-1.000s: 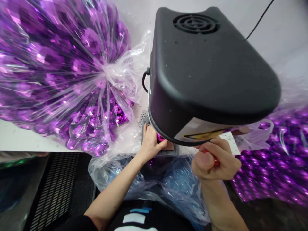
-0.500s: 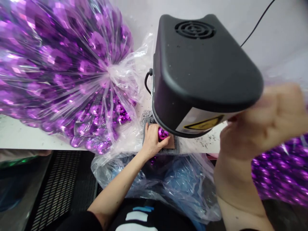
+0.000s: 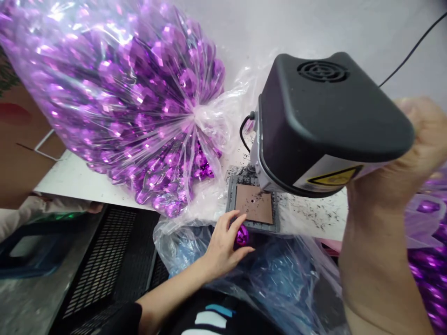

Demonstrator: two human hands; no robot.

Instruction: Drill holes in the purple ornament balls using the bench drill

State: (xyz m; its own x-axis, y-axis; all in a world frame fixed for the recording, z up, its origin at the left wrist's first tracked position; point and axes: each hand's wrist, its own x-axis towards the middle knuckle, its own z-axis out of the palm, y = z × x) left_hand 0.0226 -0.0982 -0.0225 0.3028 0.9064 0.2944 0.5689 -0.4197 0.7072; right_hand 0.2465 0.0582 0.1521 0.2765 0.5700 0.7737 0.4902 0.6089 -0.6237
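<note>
My left hand [image 3: 225, 244] is over the open plastic bag at the table edge, fingers and thumb spread. A shiny purple faceted ball [image 3: 242, 236] is beside its palm, between thumb and fingers; it looks loose, though contact is partly hidden. Just beyond the fingertips lies a brown square pad [image 3: 254, 204] with a small hole, on a grey metal base [image 3: 275, 216]. Above it stands a black machine head [image 3: 335, 121] with a round vent and a yellow warning label. My right hand [image 3: 421, 135] is closed at the machine's right side; what it grips is hidden behind the housing.
A big tied clear bag [image 3: 146, 107] of purple balls fills the table's left. An open plastic bag [image 3: 286, 274] hangs at the front edge. More purple balls [image 3: 431, 265] are at right. Dark flakes [image 3: 314, 214] litter the white table. Another person's sleeve [image 3: 31, 211] shows left.
My left hand has drawn back from the pad to over the open bag, taking the ball off the pad, and its fingers have spread. The view has shifted; my right hand stays at the machine.
</note>
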